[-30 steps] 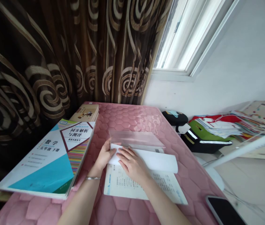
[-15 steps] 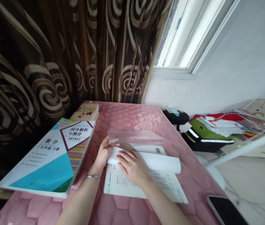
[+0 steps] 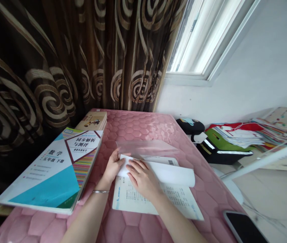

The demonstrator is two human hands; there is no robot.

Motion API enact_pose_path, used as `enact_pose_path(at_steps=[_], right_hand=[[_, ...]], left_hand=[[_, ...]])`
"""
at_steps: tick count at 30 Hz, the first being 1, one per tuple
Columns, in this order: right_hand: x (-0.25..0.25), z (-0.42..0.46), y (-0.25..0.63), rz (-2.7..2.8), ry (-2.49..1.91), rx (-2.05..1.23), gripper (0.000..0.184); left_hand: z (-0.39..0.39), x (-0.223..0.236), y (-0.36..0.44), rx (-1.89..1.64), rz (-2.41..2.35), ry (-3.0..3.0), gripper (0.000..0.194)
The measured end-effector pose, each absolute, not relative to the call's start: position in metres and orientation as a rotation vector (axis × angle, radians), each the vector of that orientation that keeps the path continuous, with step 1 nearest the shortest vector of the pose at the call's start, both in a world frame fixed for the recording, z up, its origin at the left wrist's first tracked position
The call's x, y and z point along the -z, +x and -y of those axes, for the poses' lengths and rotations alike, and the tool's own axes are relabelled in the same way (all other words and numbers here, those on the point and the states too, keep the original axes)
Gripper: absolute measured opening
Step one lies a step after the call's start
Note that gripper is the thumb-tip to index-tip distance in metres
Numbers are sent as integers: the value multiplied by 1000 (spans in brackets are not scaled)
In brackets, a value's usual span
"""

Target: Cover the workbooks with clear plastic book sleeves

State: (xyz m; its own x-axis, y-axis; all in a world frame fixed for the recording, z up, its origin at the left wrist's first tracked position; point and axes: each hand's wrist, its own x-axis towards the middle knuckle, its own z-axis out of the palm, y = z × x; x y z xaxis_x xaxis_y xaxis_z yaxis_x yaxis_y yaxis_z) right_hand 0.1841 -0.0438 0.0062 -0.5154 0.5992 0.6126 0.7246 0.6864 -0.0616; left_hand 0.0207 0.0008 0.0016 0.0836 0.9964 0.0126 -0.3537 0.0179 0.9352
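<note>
A printed book (image 3: 184, 201) lies open on the pink surface, its text turned sideways to me. Its white cover or page (image 3: 173, 172) curls over the printed page, and a barcode shows on the part behind. A clear plastic book cover (image 3: 145, 148) sticks out past the far edge. My left hand (image 3: 113, 167) pinches the left end of the white cover, thumb in front and fingers partly hidden behind it and the plastic. My right hand (image 3: 143, 177) rests flat on the white cover with fingers extended, pressing near the fold.
To the left lies a stack of books topped by a math workbook (image 3: 57, 168), with a tan book (image 3: 92, 120) behind. A phone (image 3: 244, 226) is at the near right corner. Beyond the right edge are a green and black box (image 3: 224, 148) with papers and a white pole (image 3: 260, 162).
My left thumb has come down onto the white cover's corner, and its fingers have slid further behind. The plastic has shifted slightly. My right hand has barely moved.
</note>
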Motion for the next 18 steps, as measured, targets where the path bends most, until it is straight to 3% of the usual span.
enact_pose_path(at_steps=[10, 18], right_hand=[[-21, 41, 194, 2260, -1091, 262, 28], [-30, 19, 294, 1756, -1684, 213, 47]], left_hand=[[-4, 2, 23, -1378, -967, 1054, 63], [-9, 5, 22, -1384, -1046, 1036, 67]])
